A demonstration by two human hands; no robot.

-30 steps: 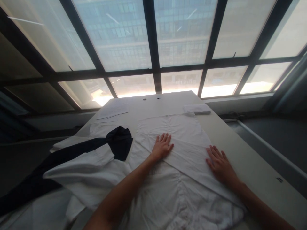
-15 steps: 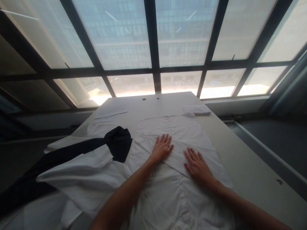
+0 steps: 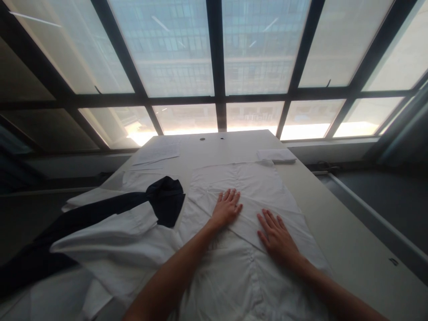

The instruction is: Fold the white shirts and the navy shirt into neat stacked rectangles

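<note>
Resting flat on white garment [image 3: 250, 200], left hand [image 3: 226, 210], right hand [image 3: 279, 238], fingers [image 3: 268, 218] loosely splayed, papers [image 3: 157, 151] unreadable

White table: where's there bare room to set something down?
Mostly bare: the strip between the white garment and the table's right edge, and a patch farther off between papers and folded stack. Crowded: the left, by dark cloth; the middle, under left hand and right hand.

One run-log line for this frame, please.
left hand: palm-down on white garment | right hand: palm-down on white garment | nearby: dark cloth, papers | surface: table
</note>
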